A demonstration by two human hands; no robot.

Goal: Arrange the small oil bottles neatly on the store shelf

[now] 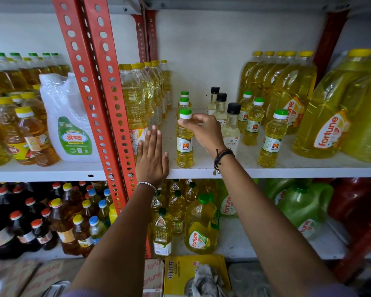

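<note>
A: White metal shelf [266,171], front edge: small clear plastic bottle of yellow oil w/ green-white cap [184,138], upright.

B: Hands?

A: Right hand [204,129] pinches neck below cap. Left hand [151,157] flat, open, beside it.

B: Handling?

A: Prob. light, rigid, slick; top-heavy grip, hold mid-body.

Black-capped bottles [230,125] partly behind right hand [204,130], big jug [366,108] cut by right edge

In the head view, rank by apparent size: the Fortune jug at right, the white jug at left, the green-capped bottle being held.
1. Fortune jug
2. White jug, though nearness may skew these two
3. Held bottle, gripped by the right hand
</note>
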